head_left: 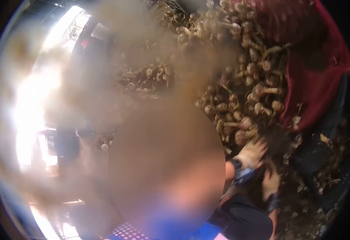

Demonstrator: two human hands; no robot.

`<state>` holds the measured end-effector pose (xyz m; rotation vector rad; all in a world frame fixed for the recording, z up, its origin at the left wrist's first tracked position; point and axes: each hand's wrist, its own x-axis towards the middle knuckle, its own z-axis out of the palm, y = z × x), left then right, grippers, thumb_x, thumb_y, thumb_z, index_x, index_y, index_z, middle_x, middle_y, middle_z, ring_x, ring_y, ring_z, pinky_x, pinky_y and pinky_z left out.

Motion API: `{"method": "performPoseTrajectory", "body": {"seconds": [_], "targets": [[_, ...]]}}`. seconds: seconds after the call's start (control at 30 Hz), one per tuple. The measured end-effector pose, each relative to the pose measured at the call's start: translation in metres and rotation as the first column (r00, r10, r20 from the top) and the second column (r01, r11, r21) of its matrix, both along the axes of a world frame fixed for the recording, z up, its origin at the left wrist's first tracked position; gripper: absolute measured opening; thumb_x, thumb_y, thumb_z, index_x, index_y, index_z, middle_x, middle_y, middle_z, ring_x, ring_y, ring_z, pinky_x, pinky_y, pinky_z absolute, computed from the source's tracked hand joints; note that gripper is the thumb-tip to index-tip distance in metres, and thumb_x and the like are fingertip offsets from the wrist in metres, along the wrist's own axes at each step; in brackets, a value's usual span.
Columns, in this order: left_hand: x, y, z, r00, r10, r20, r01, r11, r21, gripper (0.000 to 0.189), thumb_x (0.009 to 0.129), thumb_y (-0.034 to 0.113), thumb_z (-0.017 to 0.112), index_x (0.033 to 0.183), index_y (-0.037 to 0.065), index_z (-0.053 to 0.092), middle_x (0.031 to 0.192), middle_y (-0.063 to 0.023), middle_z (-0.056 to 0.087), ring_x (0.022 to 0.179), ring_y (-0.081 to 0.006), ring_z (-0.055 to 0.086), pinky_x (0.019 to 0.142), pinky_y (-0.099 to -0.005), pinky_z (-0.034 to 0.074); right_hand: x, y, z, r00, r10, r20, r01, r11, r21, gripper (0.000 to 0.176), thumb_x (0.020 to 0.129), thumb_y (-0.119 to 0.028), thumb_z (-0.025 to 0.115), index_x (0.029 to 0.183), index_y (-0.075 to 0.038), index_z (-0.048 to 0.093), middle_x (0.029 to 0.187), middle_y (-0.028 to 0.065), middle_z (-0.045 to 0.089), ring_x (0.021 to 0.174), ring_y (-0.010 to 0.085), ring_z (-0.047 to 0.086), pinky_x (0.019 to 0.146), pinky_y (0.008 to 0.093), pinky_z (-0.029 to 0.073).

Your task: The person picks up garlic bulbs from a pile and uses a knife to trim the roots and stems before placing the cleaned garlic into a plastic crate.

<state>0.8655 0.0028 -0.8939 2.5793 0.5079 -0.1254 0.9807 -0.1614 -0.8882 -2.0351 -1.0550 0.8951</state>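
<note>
My left hand (253, 153), with a dark band at its wrist, lies at the lower edge of a heap of garlic bulbs (259, 96). Its fingers are stretched out and a little apart, right beside a bulb with a pinkish skin (241, 137). Just below it is my right hand (270, 182), also banded at the wrist, over the dark, littered ground. Shadow and blur cover the right fingers, and I cannot tell whether they hold anything. A dark trouser leg (247, 218) shows between the two arms.
A dark red cloth or sack (309, 90) borders the heap on the right. Dry scraps (303, 212) litter the ground below it. A blue piece with round holes (129, 232) shows at the bottom. Haze, a blurred circle and bright light cover the left and middle.
</note>
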Motion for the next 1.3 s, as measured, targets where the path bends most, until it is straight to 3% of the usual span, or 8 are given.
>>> {"method": "performPoseTrajectory", "body": {"seconds": [0.1, 0.33, 0.43, 0.63, 0.83, 0.93, 1.23, 1.3], "targets": [[-0.049, -0.046, -0.001, 0.981, -0.145, -0.130, 0.149, 0.989, 0.019, 0.073, 0.078, 0.047, 0.061, 0.135, 0.002, 0.051, 0.150, -0.0165, 0.038, 0.145, -0.0334, 0.025, 0.119, -0.0509, 0.015, -0.033, -0.068, -0.007, 0.995, 0.096, -0.013, -0.093, 0.986, 0.138, 0.041, 0.089, -0.006, 0.049, 0.129, -0.002, 0.058, 0.126, 0.0219, 0.061, 0.118, 0.0333, 0.059, 0.101, 0.0401, 0.044], [-0.003, 0.013, 0.020, 0.995, -0.022, -0.097, 0.026, 0.999, 0.045, 0.062, 0.086, 0.039, 0.058, 0.135, 0.003, 0.051, 0.146, -0.0151, 0.043, 0.142, -0.0297, 0.030, 0.116, -0.0486, 0.023, 0.003, 0.021, 0.038, 0.997, -0.039, 0.071, 0.066, 0.893, -0.445, 0.033, 0.088, -0.023, 0.056, 0.116, -0.008, 0.065, 0.107, 0.0187, 0.068, 0.097, 0.0397, 0.064, 0.083, 0.0455, 0.052], [-0.043, -0.024, 0.041, 0.934, -0.230, -0.272, 0.235, 0.972, -0.014, 0.061, 0.087, 0.040, 0.058, 0.137, 0.004, 0.049, 0.148, -0.0127, 0.040, 0.144, -0.0320, 0.025, 0.119, -0.0526, 0.013, -0.035, -0.039, 0.048, 0.999, 0.021, 0.027, -0.017, 0.990, -0.142, 0.033, 0.087, -0.018, 0.056, 0.117, -0.008, 0.064, 0.107, 0.0192, 0.068, 0.094, 0.0393, 0.065, 0.082, 0.0458, 0.053], [-0.001, 0.014, 0.010, 0.997, -0.081, 0.003, 0.080, 0.993, 0.092, 0.061, 0.085, 0.036, 0.060, 0.135, 0.003, 0.050, 0.148, -0.0141, 0.039, 0.144, -0.0310, 0.026, 0.119, -0.0514, 0.012, 0.002, 0.003, 0.007, 0.991, -0.020, 0.133, 0.067, 0.931, -0.359, 0.030, 0.089, -0.027, 0.058, 0.112, -0.009, 0.065, 0.099, 0.0198, 0.067, 0.088, 0.0389, 0.065, 0.075, 0.0477, 0.053], [-0.059, -0.044, 0.029, 0.949, -0.220, -0.227, 0.218, 0.975, -0.032, 0.071, 0.082, 0.045, 0.062, 0.139, 0.005, 0.048, 0.150, -0.0140, 0.037, 0.146, -0.0287, 0.023, 0.119, -0.0532, 0.012, -0.052, -0.083, 0.002, 0.998, 0.045, 0.039, -0.030, 0.946, -0.323, 0.038, 0.090, -0.034, 0.055, 0.128, -0.030, 0.060, 0.086, 0.0163, 0.066, 0.074, 0.0374, 0.066, 0.067, 0.0485, 0.054], [-0.028, -0.010, 0.008, 0.979, -0.124, -0.163, 0.135, 0.989, 0.058, 0.066, 0.086, 0.041, 0.058, 0.138, 0.003, 0.047, 0.149, -0.0130, 0.040, 0.143, -0.0294, 0.028, 0.119, -0.0516, 0.012, -0.018, -0.035, -0.030, 0.958, -0.004, 0.286, 0.053, 0.985, -0.165, 0.029, 0.090, -0.033, 0.057, 0.107, -0.011, 0.065, 0.082, 0.0175, 0.066, 0.073, 0.0373, 0.066, 0.063, 0.0481, 0.054], [-0.046, -0.026, 0.006, 0.995, -0.101, -0.026, 0.096, 0.987, -0.127, 0.076, 0.082, 0.049, 0.060, 0.143, 0.006, 0.043, 0.155, -0.0145, 0.029, 0.146, -0.0317, 0.021, 0.119, -0.0540, 0.009, -0.015, -0.032, 0.029, 0.993, 0.121, 0.002, -0.100, 0.827, -0.554, 0.036, 0.087, -0.029, 0.057, 0.118, -0.013, 0.067, 0.100, 0.0197, 0.069, 0.087, 0.0391, 0.067, 0.075, 0.0471, 0.054], [-0.024, 0.004, -0.004, 1.000, 0.019, -0.015, -0.022, 0.976, -0.219, 0.075, 0.084, 0.048, 0.057, 0.143, 0.004, 0.042, 0.157, -0.0160, 0.026, 0.147, -0.0329, 0.018, 0.119, -0.0492, 0.016, 0.005, -0.007, -0.002, 0.997, -0.056, -0.053, 0.041, 0.967, -0.250, 0.038, 0.091, -0.016, 0.049, 0.126, -0.014, 0.063, 0.117, 0.0180, 0.065, 0.108, 0.0350, 0.063, 0.088, 0.0393, 0.053]]}}
